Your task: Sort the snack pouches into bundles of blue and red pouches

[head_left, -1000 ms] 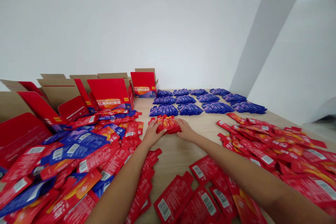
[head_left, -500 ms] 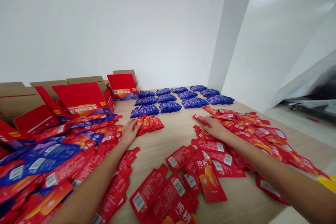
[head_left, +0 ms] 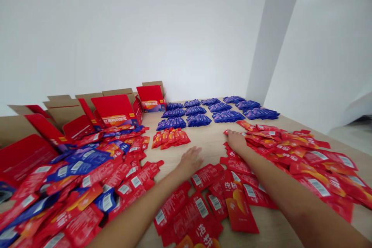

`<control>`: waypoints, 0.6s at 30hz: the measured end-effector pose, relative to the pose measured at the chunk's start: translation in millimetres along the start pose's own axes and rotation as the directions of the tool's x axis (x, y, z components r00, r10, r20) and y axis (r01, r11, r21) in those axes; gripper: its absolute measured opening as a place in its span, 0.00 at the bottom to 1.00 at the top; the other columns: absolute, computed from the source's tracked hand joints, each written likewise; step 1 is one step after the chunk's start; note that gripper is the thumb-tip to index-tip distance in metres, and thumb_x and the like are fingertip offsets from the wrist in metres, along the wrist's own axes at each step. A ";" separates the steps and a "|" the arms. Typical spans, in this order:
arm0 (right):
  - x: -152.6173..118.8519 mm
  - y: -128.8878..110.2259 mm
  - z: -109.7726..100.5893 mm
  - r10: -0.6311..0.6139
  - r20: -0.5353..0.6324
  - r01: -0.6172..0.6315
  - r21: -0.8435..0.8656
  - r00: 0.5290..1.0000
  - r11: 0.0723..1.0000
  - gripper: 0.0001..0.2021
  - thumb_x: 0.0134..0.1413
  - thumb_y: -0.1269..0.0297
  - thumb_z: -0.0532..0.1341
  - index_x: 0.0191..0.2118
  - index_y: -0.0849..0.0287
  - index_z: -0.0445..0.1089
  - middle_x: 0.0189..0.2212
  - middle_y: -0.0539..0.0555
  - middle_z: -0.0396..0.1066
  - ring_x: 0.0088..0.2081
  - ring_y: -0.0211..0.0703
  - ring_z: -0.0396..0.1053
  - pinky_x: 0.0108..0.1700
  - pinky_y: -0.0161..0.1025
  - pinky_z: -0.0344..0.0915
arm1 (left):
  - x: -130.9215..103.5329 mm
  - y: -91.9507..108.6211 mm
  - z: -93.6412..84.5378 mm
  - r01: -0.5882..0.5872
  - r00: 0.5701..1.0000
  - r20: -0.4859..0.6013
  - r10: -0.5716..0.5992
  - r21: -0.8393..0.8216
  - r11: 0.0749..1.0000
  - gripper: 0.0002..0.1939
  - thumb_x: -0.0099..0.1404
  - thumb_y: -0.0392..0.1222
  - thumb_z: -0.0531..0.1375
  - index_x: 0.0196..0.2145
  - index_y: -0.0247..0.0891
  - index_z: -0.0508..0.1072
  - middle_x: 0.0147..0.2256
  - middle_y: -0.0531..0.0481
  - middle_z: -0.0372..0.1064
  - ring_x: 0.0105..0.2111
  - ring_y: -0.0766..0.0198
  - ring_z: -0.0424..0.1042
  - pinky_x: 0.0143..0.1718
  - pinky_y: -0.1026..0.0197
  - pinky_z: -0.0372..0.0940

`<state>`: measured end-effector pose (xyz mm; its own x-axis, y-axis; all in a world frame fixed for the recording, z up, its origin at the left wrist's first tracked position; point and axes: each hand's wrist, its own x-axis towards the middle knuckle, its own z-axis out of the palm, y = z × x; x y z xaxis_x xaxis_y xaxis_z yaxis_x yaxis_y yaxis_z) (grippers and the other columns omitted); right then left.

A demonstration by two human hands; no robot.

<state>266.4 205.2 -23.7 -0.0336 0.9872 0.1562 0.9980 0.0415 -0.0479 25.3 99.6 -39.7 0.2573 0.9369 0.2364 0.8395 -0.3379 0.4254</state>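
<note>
My left hand (head_left: 190, 161) hovers over the middle of the table with its fingers apart and nothing in it. A short row of red pouches (head_left: 171, 138) lies just beyond it. On the right, my right hand (head_left: 236, 141) is at the left edge of a spread pile of red pouches (head_left: 290, 148), its fingers bent at one pouch and partly hidden. Nearer the camera, between my forearms, several loose red pouches (head_left: 236, 203) lie flat, some overlapping.
Blue pouches (head_left: 228, 116) stand in neat bundled rows at the back. A mixed heap of red and blue pouches (head_left: 87, 162) covers the left side. Open red cartons (head_left: 113, 110) line the back left. The wooden table (head_left: 302, 124) meets a white wall.
My left hand has left the short row of red pouches and moved right and nearer. My right hand stays by the right pile. The view has turned left.
</note>
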 end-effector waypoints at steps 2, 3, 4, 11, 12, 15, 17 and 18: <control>-2.6 8.3 -0.4 -0.013 -0.003 0.013 -0.006 1.000 1.000 0.18 0.59 0.76 0.44 0.51 0.69 0.64 0.46 0.69 0.69 0.49 0.51 0.67 0.47 0.43 0.61 | -15.8 19.7 12.1 -0.043 0.994 0.097 0.046 -0.037 0.998 0.25 0.64 0.52 0.50 0.57 0.46 0.63 0.59 0.46 0.58 0.60 0.57 0.56 0.59 0.49 0.52; -3.3 12.6 -1.4 -0.018 0.000 0.018 -0.007 1.000 1.000 0.18 0.59 0.76 0.44 0.50 0.68 0.65 0.46 0.68 0.70 0.49 0.50 0.68 0.46 0.42 0.61 | -21.6 28.2 15.1 -0.064 0.988 0.138 0.073 -0.068 0.996 0.25 0.65 0.53 0.49 0.58 0.47 0.62 0.60 0.47 0.56 0.61 0.57 0.53 0.60 0.48 0.49; -3.4 16.9 -2.9 -0.018 0.004 0.018 -0.007 1.000 1.000 0.18 0.59 0.76 0.44 0.50 0.67 0.65 0.46 0.67 0.70 0.48 0.49 0.68 0.46 0.41 0.62 | -25.8 35.7 16.7 -0.079 0.981 0.172 0.095 -0.101 0.992 0.26 0.65 0.54 0.49 0.58 0.48 0.61 0.61 0.48 0.55 0.62 0.56 0.52 0.61 0.47 0.47; 4.9 22.2 -32.2 -0.034 -0.050 0.037 0.064 0.998 0.997 0.19 0.60 0.73 0.45 0.54 0.65 0.63 0.45 0.65 0.72 0.45 0.48 0.71 0.44 0.39 0.63 | -18.1 55.2 19.2 -0.083 0.982 0.131 0.138 -0.360 0.929 0.24 0.63 0.50 0.54 0.55 0.44 0.66 0.59 0.44 0.59 0.61 0.49 0.54 0.62 0.44 0.45; 3.8 17.1 -39.3 -0.057 -0.075 0.063 0.080 0.996 0.995 0.20 0.62 0.71 0.44 0.55 0.62 0.62 0.47 0.62 0.71 0.47 0.46 0.70 0.46 0.38 0.62 | -14.5 52.7 17.9 -0.061 0.989 0.098 0.110 -0.409 0.910 0.24 0.62 0.48 0.55 0.55 0.42 0.66 0.58 0.42 0.60 0.60 0.49 0.55 0.61 0.45 0.47; -10.9 -6.0 -59.7 -0.246 -0.136 0.266 0.160 0.960 0.951 0.19 0.63 0.68 0.44 0.54 0.56 0.64 0.51 0.54 0.70 0.50 0.40 0.67 0.49 0.34 0.60 | -4.8 41.4 6.6 0.009 0.994 -0.086 -0.063 -0.528 0.849 0.27 0.61 0.44 0.55 0.58 0.36 0.60 0.59 0.37 0.57 0.59 0.50 0.56 0.60 0.45 0.51; -30.0 -25.0 -69.4 -0.516 -0.179 0.545 0.220 0.838 0.809 0.18 0.62 0.69 0.46 0.51 0.58 0.67 0.48 0.56 0.72 0.48 0.41 0.68 0.50 0.37 0.60 | -1.3 35.4 -5.7 0.021 0.959 -0.220 -0.180 -0.577 0.816 0.31 0.59 0.43 0.56 0.59 0.35 0.55 0.60 0.36 0.53 0.59 0.51 0.56 0.59 0.45 0.52; -40.9 -34.3 -72.5 -0.633 -0.179 0.658 0.204 0.753 0.725 0.16 0.60 0.70 0.49 0.49 0.59 0.69 0.44 0.56 0.73 0.45 0.43 0.69 0.50 0.39 0.60 | -0.9 34.0 -11.7 0.018 0.947 -0.248 -0.205 -0.595 0.803 0.32 0.58 0.43 0.58 0.59 0.35 0.56 0.60 0.36 0.53 0.58 0.51 0.57 0.58 0.46 0.54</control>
<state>237.4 152.1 43.1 -0.6478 0.6892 0.3246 0.6901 0.7113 -0.1333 48.0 86.3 -15.2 -0.0467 0.9343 0.3533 0.3940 -0.3078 0.8660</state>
